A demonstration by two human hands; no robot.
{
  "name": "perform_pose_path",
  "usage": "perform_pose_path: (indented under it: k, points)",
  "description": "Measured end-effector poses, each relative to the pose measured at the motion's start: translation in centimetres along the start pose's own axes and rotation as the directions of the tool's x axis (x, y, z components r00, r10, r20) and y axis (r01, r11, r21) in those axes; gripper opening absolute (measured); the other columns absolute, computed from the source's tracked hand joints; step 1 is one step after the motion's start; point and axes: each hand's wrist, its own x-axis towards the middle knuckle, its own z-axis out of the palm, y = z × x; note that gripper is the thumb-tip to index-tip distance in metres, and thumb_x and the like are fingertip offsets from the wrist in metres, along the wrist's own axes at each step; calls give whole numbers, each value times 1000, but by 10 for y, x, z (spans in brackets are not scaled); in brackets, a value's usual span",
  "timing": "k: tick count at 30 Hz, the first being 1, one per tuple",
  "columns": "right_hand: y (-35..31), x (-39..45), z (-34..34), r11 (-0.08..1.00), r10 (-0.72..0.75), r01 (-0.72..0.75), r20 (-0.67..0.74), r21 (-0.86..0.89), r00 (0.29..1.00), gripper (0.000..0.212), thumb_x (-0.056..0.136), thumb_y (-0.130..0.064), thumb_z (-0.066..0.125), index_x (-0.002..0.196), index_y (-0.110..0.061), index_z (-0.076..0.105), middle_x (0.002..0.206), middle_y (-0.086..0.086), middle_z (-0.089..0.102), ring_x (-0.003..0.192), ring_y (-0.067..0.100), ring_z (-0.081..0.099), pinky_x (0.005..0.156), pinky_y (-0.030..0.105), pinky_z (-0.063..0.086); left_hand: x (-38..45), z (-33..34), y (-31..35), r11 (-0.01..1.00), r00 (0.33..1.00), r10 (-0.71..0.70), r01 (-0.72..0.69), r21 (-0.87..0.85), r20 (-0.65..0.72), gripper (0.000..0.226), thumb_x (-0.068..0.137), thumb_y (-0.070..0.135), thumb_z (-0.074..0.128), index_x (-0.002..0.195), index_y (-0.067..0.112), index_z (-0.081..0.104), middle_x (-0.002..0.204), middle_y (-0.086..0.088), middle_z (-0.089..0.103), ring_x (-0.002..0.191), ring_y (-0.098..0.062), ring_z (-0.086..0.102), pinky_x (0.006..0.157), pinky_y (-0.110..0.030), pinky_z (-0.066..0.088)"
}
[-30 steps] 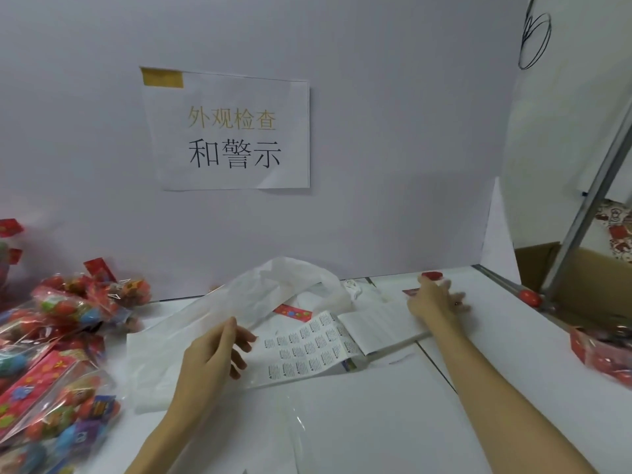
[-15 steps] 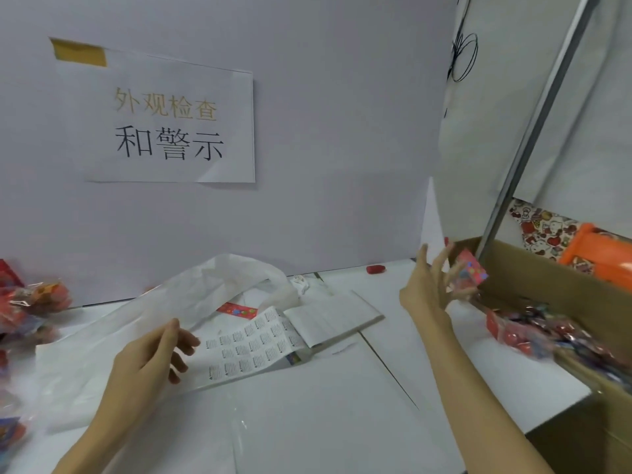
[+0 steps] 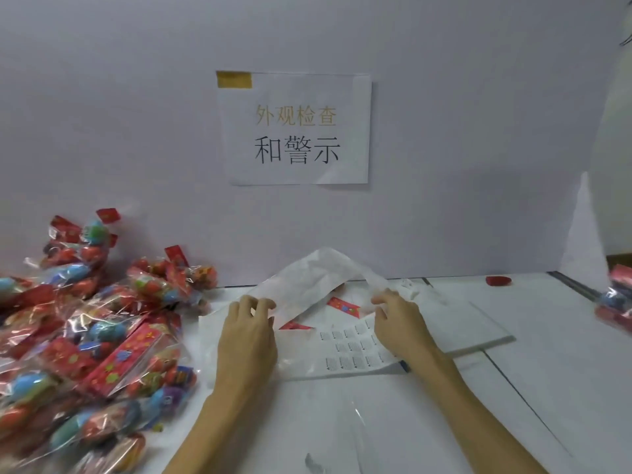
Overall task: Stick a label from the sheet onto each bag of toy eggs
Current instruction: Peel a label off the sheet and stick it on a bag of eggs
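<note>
View from the head camera over a white table (image 3: 393, 422). A white backing paper (image 3: 318, 282), peeled up from the label sheet (image 3: 355, 350), arches over the middle of the table and hides part of the sheet behind it. The left hand (image 3: 248, 336) pinches the near-left edge of this paper with curled fingers; the right hand (image 3: 398, 319) grips its right end, fingers curled over the edge. The label sheet lies flat beneath and between both hands, its rows of small printed labels visible just left of the right wrist, on top of a stack of white sheets (image 3: 478, 330) that extends to the right. Red card strips (image 3: 343, 306) lie under the arch of paper, partly covered by it. At the left, a heap of clear bags of toy eggs (image 3: 95, 340) holds red, blue and green eggs with red header cards; the heap reaches from the wall to the near edge. Another bag (image 3: 615, 299) shows at the far-right edge, cut off by the frame. A small red object (image 3: 498, 280) sits on the table at the far right. A paper notice (image 3: 297, 130) with printed characters is fixed to the wall behind, a yellow tape strip (image 3: 234, 79) at its upper-left corner.
</note>
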Motion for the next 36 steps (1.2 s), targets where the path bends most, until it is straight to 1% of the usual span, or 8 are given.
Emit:
perform_pose_path:
  k: [3, 7, 13, 17, 22, 27, 30, 36]
  points:
    - [-5, -4, 19, 994, -50, 45, -55, -103, 997, 32, 105, -5, 46, 134, -7, 59, 163, 13, 36, 151, 31, 35, 118, 40, 33, 11, -16, -35, 914, 967, -256, 244, 323, -6, 33, 96, 10, 65, 128, 6, 66, 151, -30, 46, 139, -53, 38, 113, -67, 31]
    - [-4, -6, 24, 993, -29, 25, -38, -111, 999, 34, 107, -10, 46, 137, -4, 60, 163, 22, 29, 146, 34, 39, 111, 37, 38, 12, -25, -59, 751, 875, -482, 390, 533, 39, 42, 108, 41, 35, 145, 31, 52, 173, -16, -3, 153, -58, 7, 117, -77, 7]
    - [-11, -16, 21, 998, -47, 46, -30, -39, 998, 36, 108, -12, 47, 142, -7, 59, 166, 21, 31, 150, 34, 36, 117, 37, 34, 13, -33, -68, 804, 931, -365, 320, 502, -9, 30, 99, 17, 46, 124, 13, 62, 145, -8, 42, 114, -28, 48, 99, -42, 37]
    - [-18, -23, 19, 996, -71, 74, -67, 46, 995, 26, 107, -9, 48, 124, -7, 67, 151, 18, 52, 130, 36, 57, 103, 44, 51, 15, -41, -66, 880, 946, -297, 323, 347, -127, 24, 78, -14, 65, 98, -2, 70, 122, -20, 49, 100, -36, 48, 81, -46, 41]
    - [-24, -28, 16, 991, -84, 94, -107, 92, 991, 20, 106, -9, 49, 114, -10, 67, 105, 9, 67, 92, 27, 65, 69, 28, 42, 15, -49, -67, 817, 893, -392, 448, 362, -221, 61, 71, -13, 73, 127, 9, 66, 143, -37, 42, 127, -54, 39, 104, -62, 29]
    - [-21, -28, 19, 988, -76, 94, -143, 125, 987, 18, 104, -10, 53, 108, -12, 71, 86, 0, 60, 71, 17, 52, 61, 23, 33, 18, -55, -74, 830, 898, -385, 437, 348, -211, 65, 79, -7, 75, 140, -8, 53, 105, -34, 61, 91, -51, 58, 84, -59, 46]
    - [-17, -25, 23, 982, -74, 98, -145, 160, 987, 19, 103, -9, 55, 105, -16, 73, 83, -2, 63, 58, 7, 47, 52, 17, 30, 20, -53, -78, 801, 877, -455, 478, 361, -152, 77, 84, -2, 72, 152, -11, 36, 113, -32, 62, 98, -47, 62, 87, -55, 49]
    - [-13, -21, 29, 983, -69, 92, -150, 156, 986, 20, 103, -12, 56, 101, -21, 73, 93, 1, 74, 58, -1, 49, 48, 11, 35, 20, -51, -84, 817, 878, -404, 473, 330, -258, 56, 77, -12, 76, 130, -2, 61, 145, -34, 42, 133, -52, 37, 108, -62, 35]
